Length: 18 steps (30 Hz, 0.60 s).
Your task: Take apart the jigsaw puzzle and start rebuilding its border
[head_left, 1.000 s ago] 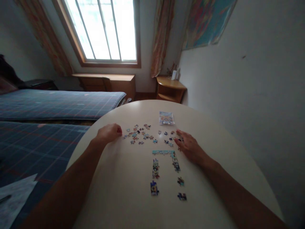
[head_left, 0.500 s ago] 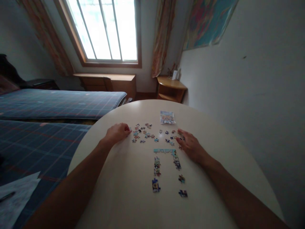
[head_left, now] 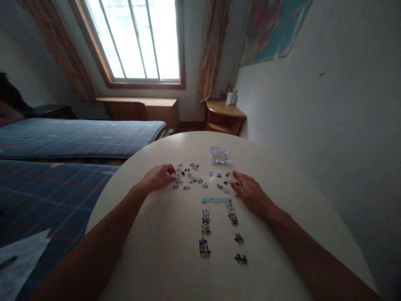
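Observation:
At the left edge of a loose heap of puzzle pieces (head_left: 192, 177), my left hand (head_left: 158, 177) has its fingers curled, with what looks like a small puzzle piece between finger and thumb. My right hand (head_left: 250, 190) lies on the table with thumb and fingers apart, partly covering a second cluster of puzzle pieces (head_left: 219, 187). Nearer me is a partly joined puzzle border: a light blue top strip (head_left: 216, 200), a right side (head_left: 232, 214) meeting it and a left side (head_left: 206, 221) below it. Separate pieces lie below, including a dark blue one (head_left: 204, 248) at left.
A picture card (head_left: 219, 155) lies at the back of the round white table (head_left: 163, 259). Beds with plaid mattresses (head_left: 78, 138) stand at left, with paper (head_left: 23, 259) and a pen on the nearer one. A corner shelf (head_left: 225, 109) and wall are at right.
My left hand has shifted slightly right toward the heap, and its finger and thumb have parted a little. My right hand stays nearly in place. The view has tilted slightly.

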### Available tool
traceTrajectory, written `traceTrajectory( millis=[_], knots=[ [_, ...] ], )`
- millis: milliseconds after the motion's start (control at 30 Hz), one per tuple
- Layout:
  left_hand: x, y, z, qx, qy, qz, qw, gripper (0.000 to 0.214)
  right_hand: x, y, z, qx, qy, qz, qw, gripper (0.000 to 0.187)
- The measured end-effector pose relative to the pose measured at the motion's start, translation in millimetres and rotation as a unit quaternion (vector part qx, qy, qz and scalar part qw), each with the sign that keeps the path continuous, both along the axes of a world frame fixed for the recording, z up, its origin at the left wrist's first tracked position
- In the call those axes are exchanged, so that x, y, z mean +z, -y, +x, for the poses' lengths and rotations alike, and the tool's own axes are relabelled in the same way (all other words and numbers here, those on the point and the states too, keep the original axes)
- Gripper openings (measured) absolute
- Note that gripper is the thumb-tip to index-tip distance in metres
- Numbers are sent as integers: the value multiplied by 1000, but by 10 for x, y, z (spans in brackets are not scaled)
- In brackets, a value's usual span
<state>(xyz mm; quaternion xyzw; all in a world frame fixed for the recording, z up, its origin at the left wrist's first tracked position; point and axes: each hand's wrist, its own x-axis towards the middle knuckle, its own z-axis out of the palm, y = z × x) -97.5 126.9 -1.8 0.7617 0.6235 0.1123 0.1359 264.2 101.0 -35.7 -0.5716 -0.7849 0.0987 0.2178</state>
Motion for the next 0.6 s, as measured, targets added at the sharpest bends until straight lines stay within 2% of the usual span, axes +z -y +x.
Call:
traceTrajectory(
  millis=[100, 333, 600],
  knots=[
    [-41, -18, 15, 10, 14, 9, 1000, 31, 1, 0, 1, 3, 0, -6, 1000, 61],
    [-151, -102, 11, 4, 4, 26, 1000, 24, -10, 8, 3, 2, -3, 1, 1000, 61],
    [-132, -86, 23, -15, -3, 27, 1000, 20, -14, 13, 0, 4, 0, 1, 1000, 61]
  ],
)
